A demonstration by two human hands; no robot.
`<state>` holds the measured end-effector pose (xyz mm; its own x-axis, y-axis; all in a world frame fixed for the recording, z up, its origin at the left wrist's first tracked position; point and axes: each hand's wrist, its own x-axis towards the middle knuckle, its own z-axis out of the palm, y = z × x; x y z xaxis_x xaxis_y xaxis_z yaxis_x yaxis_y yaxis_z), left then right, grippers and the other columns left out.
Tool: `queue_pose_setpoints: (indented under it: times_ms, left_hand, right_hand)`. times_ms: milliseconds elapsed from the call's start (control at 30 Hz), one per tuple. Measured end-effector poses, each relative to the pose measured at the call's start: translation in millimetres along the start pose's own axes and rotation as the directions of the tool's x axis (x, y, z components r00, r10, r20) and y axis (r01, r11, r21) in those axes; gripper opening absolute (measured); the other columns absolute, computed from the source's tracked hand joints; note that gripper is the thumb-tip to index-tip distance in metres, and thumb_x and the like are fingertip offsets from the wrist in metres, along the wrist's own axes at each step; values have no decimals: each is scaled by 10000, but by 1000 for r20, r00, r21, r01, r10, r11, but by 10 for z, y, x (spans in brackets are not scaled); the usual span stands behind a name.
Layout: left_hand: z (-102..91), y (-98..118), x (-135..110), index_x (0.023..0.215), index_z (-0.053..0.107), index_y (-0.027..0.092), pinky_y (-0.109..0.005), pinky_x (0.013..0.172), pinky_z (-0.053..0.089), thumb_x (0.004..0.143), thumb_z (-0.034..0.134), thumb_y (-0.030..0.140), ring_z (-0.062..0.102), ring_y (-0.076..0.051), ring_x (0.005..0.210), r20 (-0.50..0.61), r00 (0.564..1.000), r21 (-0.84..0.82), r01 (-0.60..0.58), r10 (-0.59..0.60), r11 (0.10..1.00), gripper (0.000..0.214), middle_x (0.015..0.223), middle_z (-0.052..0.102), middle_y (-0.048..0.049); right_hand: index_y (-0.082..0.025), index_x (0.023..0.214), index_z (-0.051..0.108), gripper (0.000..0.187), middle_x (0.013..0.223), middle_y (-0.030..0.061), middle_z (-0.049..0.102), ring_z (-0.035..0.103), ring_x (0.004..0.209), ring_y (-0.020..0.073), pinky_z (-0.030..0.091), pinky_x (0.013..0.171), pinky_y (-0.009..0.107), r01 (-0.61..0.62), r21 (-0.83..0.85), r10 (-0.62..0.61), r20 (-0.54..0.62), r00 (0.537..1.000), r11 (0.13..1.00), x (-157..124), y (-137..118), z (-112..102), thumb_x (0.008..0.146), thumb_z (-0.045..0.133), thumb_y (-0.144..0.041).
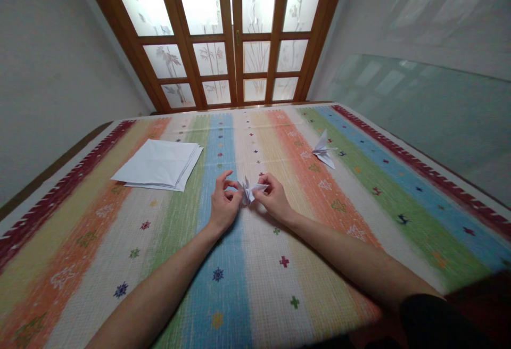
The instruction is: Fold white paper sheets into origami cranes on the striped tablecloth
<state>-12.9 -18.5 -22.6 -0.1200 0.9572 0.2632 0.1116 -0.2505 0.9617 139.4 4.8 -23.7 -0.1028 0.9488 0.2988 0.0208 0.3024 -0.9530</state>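
Observation:
Between my two hands, just above the middle of the table, is a small white folded paper figure (pixel 248 191) with several thin upright flaps. My left hand (pixel 227 198) pinches its left side between thumb and fingers, the index finger curled above. On the other side, my right hand (pixel 273 198) grips a pointed flap of the same paper between thumb and forefinger. The fingertips partly cover the folds. A finished-looking white paper crane (pixel 324 150) rests on the cloth farther back to the right.
A stack of white square paper sheets (pixel 159 163) lies at the back left, its edges slightly fanned. The striped tablecloth (pixel 263 264) covers the table. Beyond the far edge stand wooden doors (pixel 235 40) with frosted panes; a glass panel (pixel 423 109) leans along the right wall.

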Motion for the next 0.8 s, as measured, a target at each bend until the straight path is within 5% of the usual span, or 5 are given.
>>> queue_pose_setpoints:
  times_ms: [100,200,367,633,800]
  left_hand:
    - [-24,13,-14,1122,543,221,-169,457,405,813,568,250,551,-51,482,44,995,153,-100,95,983,311,869,615,20]
    - [-30,4,-18,935,578,197,-179,480,421,853,544,309,565,-66,508,56,989,237,-148,138,960,144,806,608,21]
    - [-43,5,5,813,506,194,-196,460,394,838,574,450,544,-89,485,-7,998,244,-59,63,968,265,697,560,38]
    - [-43,142,-15,716,551,194,-232,530,358,829,532,480,483,-114,514,66,992,251,-123,110,960,309,564,518,41]
    - [-40,100,59,558,449,198,-231,508,339,784,537,489,426,-113,508,55,994,-6,90,-90,996,379,519,444,38]
  right_hand:
    - [-210,985,535,295,717,-39,560,527,590,121,420,565,240,38,-15,-38,40,998,999,-26,-9,7,694,582,-225]
    - [-197,904,596,182,738,-9,607,558,628,132,444,607,252,124,-104,-119,57,991,987,-30,-14,-8,727,561,-216]
    - [-192,755,634,78,710,8,658,599,655,141,468,645,263,237,-246,-212,126,969,940,-37,-14,-35,755,557,-184]
    - [-219,889,721,218,740,28,687,604,685,159,473,680,299,439,-257,-372,273,887,861,-71,20,-15,776,547,-151]
    - [-223,797,713,195,736,28,685,605,701,169,473,698,314,387,-277,-328,236,915,880,-82,-4,-11,750,542,-143]
